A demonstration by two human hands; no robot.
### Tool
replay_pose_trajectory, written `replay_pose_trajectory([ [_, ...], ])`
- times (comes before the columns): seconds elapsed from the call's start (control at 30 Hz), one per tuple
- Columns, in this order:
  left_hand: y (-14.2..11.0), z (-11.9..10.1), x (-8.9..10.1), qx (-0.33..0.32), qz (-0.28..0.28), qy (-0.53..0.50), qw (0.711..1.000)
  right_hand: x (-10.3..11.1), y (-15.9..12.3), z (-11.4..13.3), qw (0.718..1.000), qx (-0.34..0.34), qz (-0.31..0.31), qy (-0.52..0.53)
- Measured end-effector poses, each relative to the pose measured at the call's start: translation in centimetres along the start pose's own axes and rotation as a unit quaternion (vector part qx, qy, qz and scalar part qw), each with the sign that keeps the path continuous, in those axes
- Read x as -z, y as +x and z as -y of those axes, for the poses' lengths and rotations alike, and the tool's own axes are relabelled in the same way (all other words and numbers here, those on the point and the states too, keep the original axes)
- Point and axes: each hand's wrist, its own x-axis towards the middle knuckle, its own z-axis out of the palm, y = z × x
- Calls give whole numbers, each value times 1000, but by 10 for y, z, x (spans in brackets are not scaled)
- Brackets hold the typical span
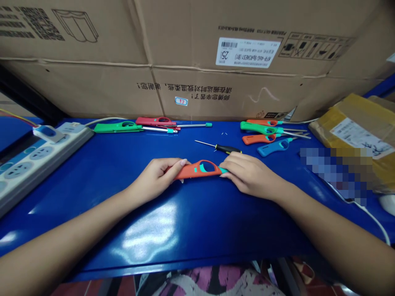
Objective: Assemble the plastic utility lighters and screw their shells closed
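Note:
An orange gas lighter (pixel 197 169) with a teal trigger lies level between my two hands, just above the blue table (pixel 197 230). My left hand (pixel 159 174) grips its handle end, thumb on top. At the other end my right hand (pixel 249 172) has its fingers closed around the teal collar; the lighter's tip is hidden behind them. Right behind, a screwdriver (pixel 226 148) with a black and yellow handle lies with its thin shaft pointing left.
Green (pixel 119 126) and red (pixel 154 121) lighters lie at the back left. Several more, including a blue lighter (pixel 274 147), lie at the back right. A power strip (pixel 46 152) runs along the left. A taped carton (pixel 354 123) stands right, and a large cardboard box (pixel 108 82) closes off the back.

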Motion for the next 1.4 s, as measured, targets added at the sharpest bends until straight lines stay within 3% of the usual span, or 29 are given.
replay_pose_trajectory([
  [0.2,3,7,-3,-26,-10,3,1000,-3,2,2,999,-23,26,35],
  [0.4,4,13,-4,-61,-13,18,998,-5,2,-4,991,-54,3,120],
  [0.57,1,9,-2,-71,-4,9,997,-9,3,-17,967,-194,-150,71],
  [0.7,-1,10,-6,-93,6,22,995,-20,-2,-33,943,-298,-114,98],
  [0.87,0,16,-9,-152,-1,107,983,-27,-2,-37,927,-322,-131,143],
  [1.0,0,16,-5,-166,-3,159,973,-22,2,-35,898,-350,-203,173],
  [1.13,-3,10,1,-177,37,200,963,-9,5,-35,862,-363,-285,208],
  [1.27,-4,8,0,-168,54,187,966,3,5,-30,840,-364,-333,227],
  [1.4,-4,11,-7,-138,37,144,979,8,4,-22,842,-358,-340,218],
])
